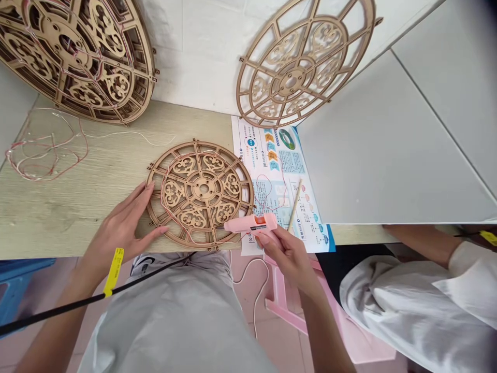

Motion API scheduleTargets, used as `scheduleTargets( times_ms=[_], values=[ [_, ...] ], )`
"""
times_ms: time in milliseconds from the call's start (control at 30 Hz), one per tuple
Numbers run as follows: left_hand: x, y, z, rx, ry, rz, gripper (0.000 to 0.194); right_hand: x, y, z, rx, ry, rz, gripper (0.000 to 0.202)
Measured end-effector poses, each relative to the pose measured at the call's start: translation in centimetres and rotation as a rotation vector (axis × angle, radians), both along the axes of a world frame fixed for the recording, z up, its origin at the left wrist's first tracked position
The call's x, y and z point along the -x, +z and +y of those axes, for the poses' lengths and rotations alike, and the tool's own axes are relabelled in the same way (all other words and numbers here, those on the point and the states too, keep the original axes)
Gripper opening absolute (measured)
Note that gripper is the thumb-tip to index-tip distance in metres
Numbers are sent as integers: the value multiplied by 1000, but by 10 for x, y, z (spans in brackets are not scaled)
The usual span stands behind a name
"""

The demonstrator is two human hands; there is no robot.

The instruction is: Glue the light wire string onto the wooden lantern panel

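A round wooden lattice disc (204,188) lies flat on the table, partly over a printed sheet. Thin red and white wire runs around its ring. My left hand (126,220) rests at the disc's left edge, fingers spread, with fingertips touching the rim. In my right hand (285,254) is a pink glue gun (248,223), its nozzle pointing left over the lower right part of the disc. Past the disc's right side, a loose red wire (285,189) curls over the sheet.
Stacked wooden discs (70,49) lean at the back left, another disc (292,82) against the back wall. Tangled wire (46,150) lies left. A thin stick (295,204) lies on the printed sheet (310,228). A grey panel (373,150) stands right, beside another person's arm (423,251).
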State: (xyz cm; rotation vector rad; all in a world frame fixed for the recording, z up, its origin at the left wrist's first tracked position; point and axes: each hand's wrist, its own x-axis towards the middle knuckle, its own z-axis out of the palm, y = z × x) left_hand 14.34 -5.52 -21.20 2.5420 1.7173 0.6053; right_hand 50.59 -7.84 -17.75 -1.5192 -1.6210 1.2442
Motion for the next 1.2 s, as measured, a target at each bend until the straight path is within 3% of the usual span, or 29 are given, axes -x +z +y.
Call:
scheduleTargets(
  times_ms=[1200],
  values=[
    [-1, -2, 0, -39, -5, -16, 92, 2, 9, -3, 20, -28, -61, 39]
  ],
)
